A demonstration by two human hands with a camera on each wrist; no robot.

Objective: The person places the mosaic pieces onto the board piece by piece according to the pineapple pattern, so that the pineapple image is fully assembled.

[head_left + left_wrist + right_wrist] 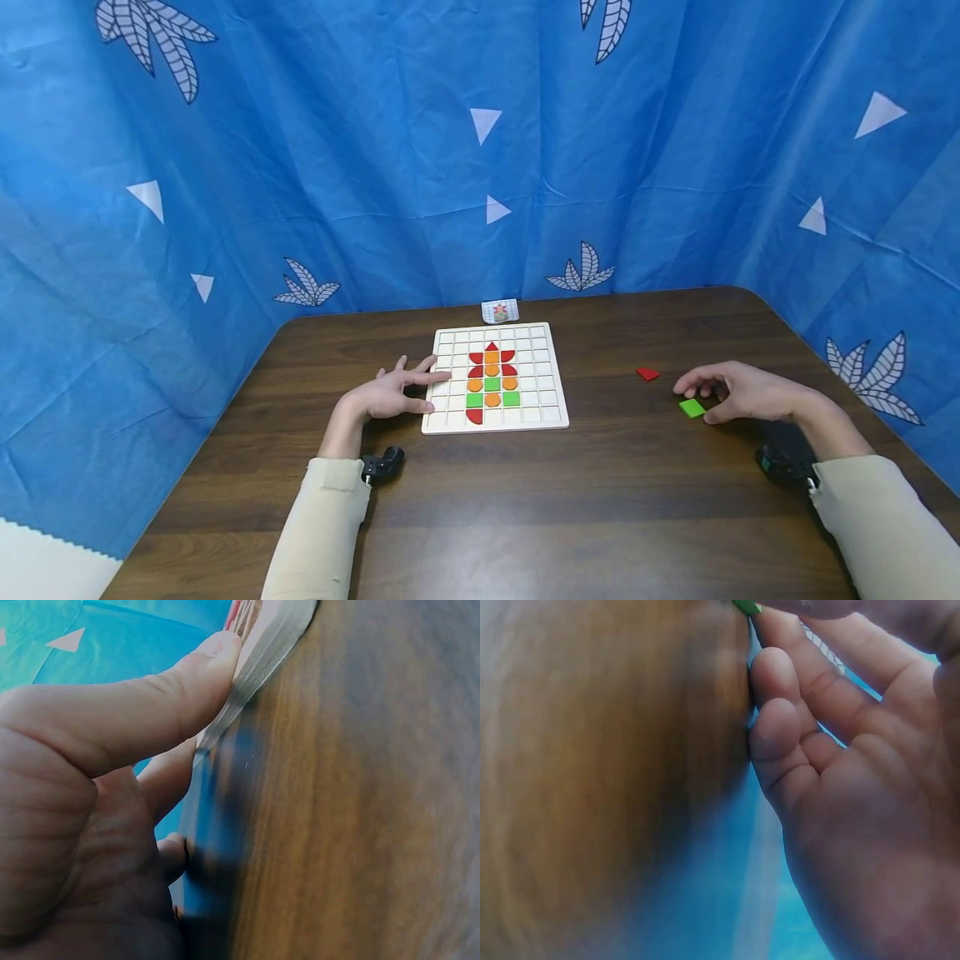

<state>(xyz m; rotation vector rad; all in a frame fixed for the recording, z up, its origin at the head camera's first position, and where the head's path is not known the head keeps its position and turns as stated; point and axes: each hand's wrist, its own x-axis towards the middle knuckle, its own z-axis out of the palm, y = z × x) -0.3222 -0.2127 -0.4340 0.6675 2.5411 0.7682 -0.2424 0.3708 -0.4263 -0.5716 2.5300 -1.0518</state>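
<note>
My left hand (390, 392) rests its spread fingers on the left edge of a white gridded board (536, 379). In the left wrist view, the thumb (199, 675) touches the board's edge. Red, orange and green pieces form a figure on the grid, with an orange circle (492, 400) between two green squares low down. At the right, my right hand (753, 393) is bent over a loose green square tile (692, 408). The thumb tip is at the tile's near corner; the index fingertip stands just beyond it. Only a sliver of green shows in the right wrist view.
A loose red piece (647, 374) lies left of the right hand. Behind the board is a small picture card (500, 312) showing a similar figure. The dark wooden table (585, 508) meets a blue patterned curtain (420, 150) at the back and sides.
</note>
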